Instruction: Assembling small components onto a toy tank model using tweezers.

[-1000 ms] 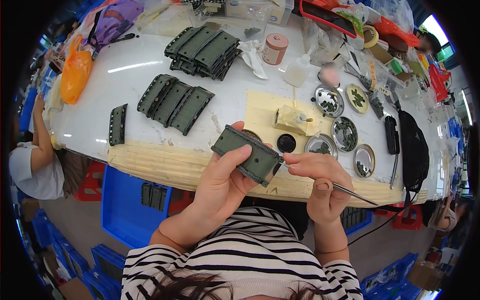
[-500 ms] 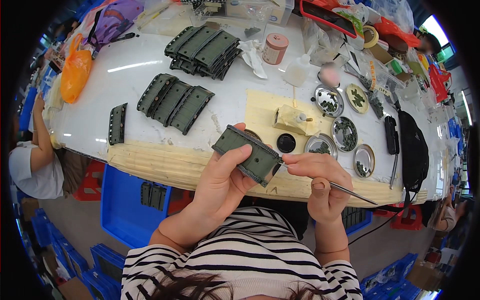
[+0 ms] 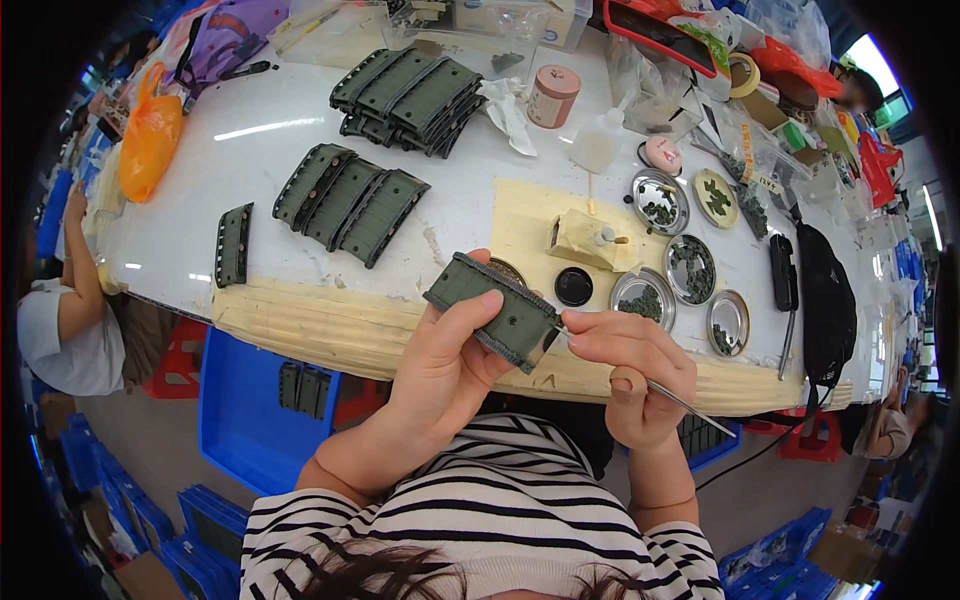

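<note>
A dark green curved model panel (image 3: 470, 285) with ribbed edges rests in my left hand (image 3: 425, 375), thumb on top and fingers beneath. One corner at its right end is brownish. My right hand (image 3: 640, 370) grips a slim metal hand tool (image 3: 685, 403), whose tip meets the panel's right end or lies just beside it; its far end sticks out to the lower right. Beyond the left hand lie a cluster of similar green panels (image 3: 350, 205), a higher stack of them (image 3: 405, 95), and a single narrow green piece (image 3: 234, 245).
Small round dishes (image 3: 690, 268) of tiny green parts stand at right, near a black lid (image 3: 573, 287) and a wrapped block (image 3: 585, 240) holding a small bottle. A padded strip (image 3: 300, 320) lines the table's front edge. Below left is a blue tray (image 3: 240, 420). Another person (image 3: 75, 330) sits left.
My right hand and the metal tool have shifted slightly, with the tool's rear end swinging a little down and left. The panel stays nearly still in my left hand.
</note>
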The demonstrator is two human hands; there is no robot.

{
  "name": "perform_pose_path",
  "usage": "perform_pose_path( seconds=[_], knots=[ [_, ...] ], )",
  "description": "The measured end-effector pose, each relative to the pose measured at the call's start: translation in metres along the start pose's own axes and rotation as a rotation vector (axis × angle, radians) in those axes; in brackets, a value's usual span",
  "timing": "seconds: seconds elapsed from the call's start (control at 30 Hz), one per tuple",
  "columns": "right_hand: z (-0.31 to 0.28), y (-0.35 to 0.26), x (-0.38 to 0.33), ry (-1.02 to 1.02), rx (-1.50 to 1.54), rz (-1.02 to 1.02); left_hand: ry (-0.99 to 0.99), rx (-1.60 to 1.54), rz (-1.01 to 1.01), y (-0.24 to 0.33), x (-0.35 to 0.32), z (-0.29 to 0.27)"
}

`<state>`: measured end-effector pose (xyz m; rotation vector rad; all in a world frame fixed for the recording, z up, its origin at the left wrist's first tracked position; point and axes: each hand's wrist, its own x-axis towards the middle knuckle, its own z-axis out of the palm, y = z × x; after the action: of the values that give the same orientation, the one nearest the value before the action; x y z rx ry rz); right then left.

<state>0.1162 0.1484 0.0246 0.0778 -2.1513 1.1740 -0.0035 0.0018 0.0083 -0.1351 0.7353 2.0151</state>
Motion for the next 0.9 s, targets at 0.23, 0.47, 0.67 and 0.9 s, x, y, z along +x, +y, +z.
perform_pose_path(
  seconds=[0.23,0.47,0.67,0.9],
  knots=[
    [0.003,0.003,-0.002,0.01,-0.009,-0.028,0.014,0.028,0.025,-0.002,0.0,0.0],
    [0.002,0.003,-0.003,-0.007,-0.012,-0.022,0.03,0.099,0.038,-0.001,-0.001,0.003],
    [0.001,0.001,-0.004,-0.002,-0.017,-0.048,-0.009,0.083,0.017,0.0,0.0,0.003],
    [0.002,-0.013,-0.008,0.004,-0.032,-0.074,-0.156,0.02,-0.079,0.01,0.008,-0.002]
  ],
)
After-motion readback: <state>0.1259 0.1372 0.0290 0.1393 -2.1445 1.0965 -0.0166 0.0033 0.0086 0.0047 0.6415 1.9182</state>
